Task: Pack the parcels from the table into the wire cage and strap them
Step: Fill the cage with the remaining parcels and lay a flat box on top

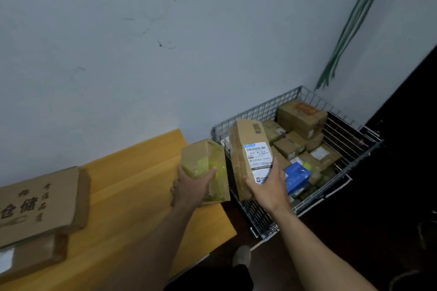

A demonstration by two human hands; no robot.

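I stand before the wire cage (257,112), which sits in the corner of the room, just beside the end of the yellow table (142,184).

My right hand (267,188) grips a tall brown parcel (243,149) from below, fingers curled around its bottom end. This parcel stands almost upright and carries a white label with barcodes. It is in the air above the near-left part of the cage, not yet inside.

My left hand (191,188) holds a smaller cardboard box (201,158) wrapped partly in yellow-green tape, thumb on top and fingers under it. This box is just left of the cage, over the table end that meets the cage wall.

Inside the cage many parcels already lie. A big brown carton (300,117) is in the far corner. In front of it several small brown boxes (288,146) are packed close and touch one another. A blue box (296,173) lies toward the near side, right of my right hand. How deep the pile goes I cannot tell.

On the table, well apart from the cage at the far left, a flat carton with printed characters (40,201) rests on another box (30,255).

Above the far corner of the cage, green and white straps (354,21) hang down the wall.
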